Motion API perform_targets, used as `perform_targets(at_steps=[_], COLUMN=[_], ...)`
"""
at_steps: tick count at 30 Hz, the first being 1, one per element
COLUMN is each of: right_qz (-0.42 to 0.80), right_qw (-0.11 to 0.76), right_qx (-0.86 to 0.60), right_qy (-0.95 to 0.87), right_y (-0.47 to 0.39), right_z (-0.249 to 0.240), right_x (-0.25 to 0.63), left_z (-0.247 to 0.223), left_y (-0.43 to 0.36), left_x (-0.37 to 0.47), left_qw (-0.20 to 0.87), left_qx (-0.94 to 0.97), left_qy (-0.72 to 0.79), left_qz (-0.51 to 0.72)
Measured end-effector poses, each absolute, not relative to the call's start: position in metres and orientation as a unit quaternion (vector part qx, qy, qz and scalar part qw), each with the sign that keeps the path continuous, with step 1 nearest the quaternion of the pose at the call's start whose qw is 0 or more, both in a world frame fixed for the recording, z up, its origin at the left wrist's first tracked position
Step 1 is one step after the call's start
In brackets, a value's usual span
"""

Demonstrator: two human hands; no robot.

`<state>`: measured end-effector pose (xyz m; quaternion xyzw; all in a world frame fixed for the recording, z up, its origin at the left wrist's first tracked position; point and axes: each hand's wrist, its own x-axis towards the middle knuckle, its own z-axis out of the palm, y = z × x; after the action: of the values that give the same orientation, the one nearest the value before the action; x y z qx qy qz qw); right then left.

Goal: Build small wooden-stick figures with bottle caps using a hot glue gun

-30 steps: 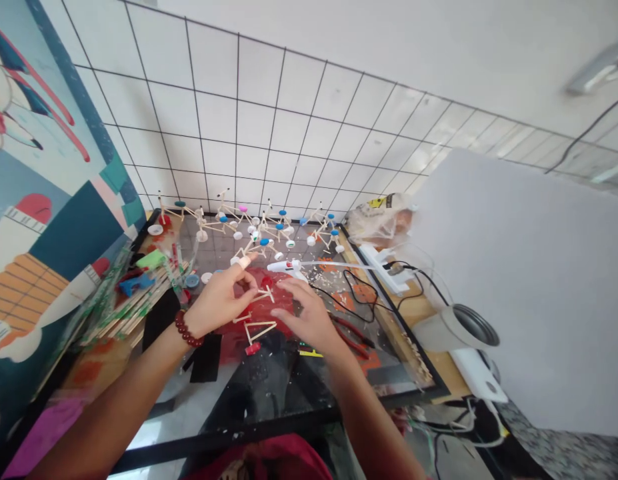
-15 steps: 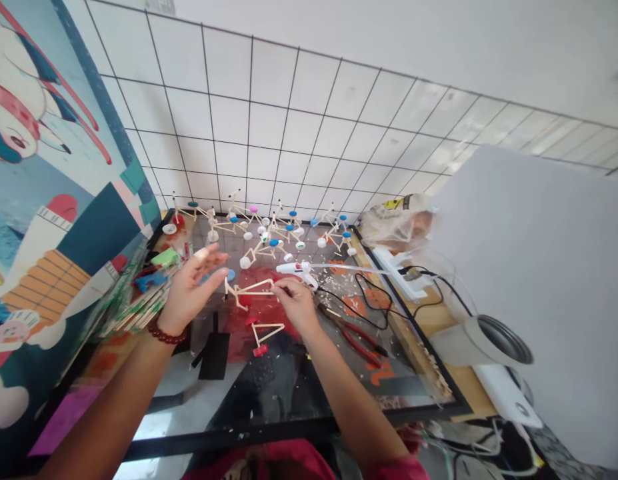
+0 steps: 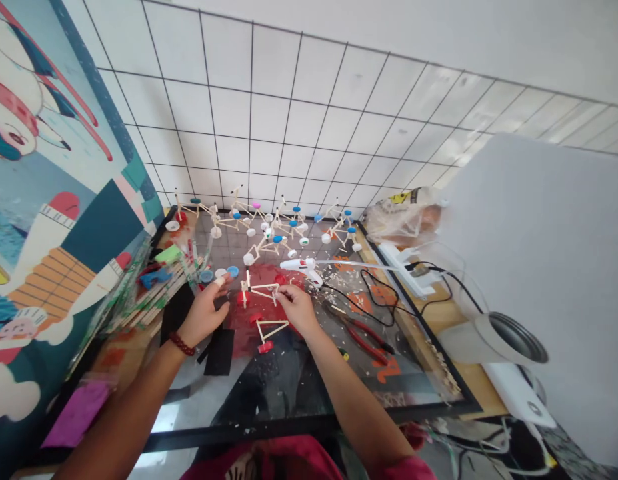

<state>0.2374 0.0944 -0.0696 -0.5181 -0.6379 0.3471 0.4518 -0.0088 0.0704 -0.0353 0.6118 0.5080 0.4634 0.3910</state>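
Over the table's middle, my right hand point(image 3: 297, 308) pinches the right end of a small wooden stick frame point(image 3: 263, 288), which has a red cap at its left end. My left hand point(image 3: 207, 313) is to the left of it, fingers apart, its fingertips beside a blue cap point(image 3: 232, 271) and a white cap point(image 3: 220, 273). Another blue cap point(image 3: 206, 275) lies further left. Below the held frame sits a triangular stick piece point(image 3: 273, 331) with red caps. A white glue gun point(image 3: 303, 268) lies behind my right hand.
Several stick models with caps point(image 3: 277, 239) line the table's back. Red-handled pliers point(image 3: 366, 337) and black cable lie at right, near a power strip point(image 3: 406, 270). Wooden sticks point(image 3: 149, 293) and black sheets point(image 3: 219, 352) are at left.
My left hand has lowered and moved right toward the caps, uncovering several of them. The stick frame in my right hand has turned, its left end now more upright.
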Motion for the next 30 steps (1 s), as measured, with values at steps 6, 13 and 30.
perform_targets(at_steps=[6, 13, 30], right_qz=[0.351, 0.370, 0.510], right_qw=[0.421, 0.421, 0.506], right_qx=[-0.520, -0.527, -0.422], right_qy=[-0.655, -0.638, -0.553], right_y=[0.092, 0.095, 0.072], right_z=[-0.066, -0.072, -0.012], right_x=[0.237, 0.235, 0.218], left_z=[-0.043, -0.048, -0.026], left_y=[0.070, 0.068, 0.064], left_x=[-0.001, 0.001, 0.001], left_qw=[0.360, 0.412, 0.739], left_qx=[0.632, 0.572, 0.179], left_qy=[0.542, 0.533, 0.334], left_qz=[0.421, 0.468, 0.557])
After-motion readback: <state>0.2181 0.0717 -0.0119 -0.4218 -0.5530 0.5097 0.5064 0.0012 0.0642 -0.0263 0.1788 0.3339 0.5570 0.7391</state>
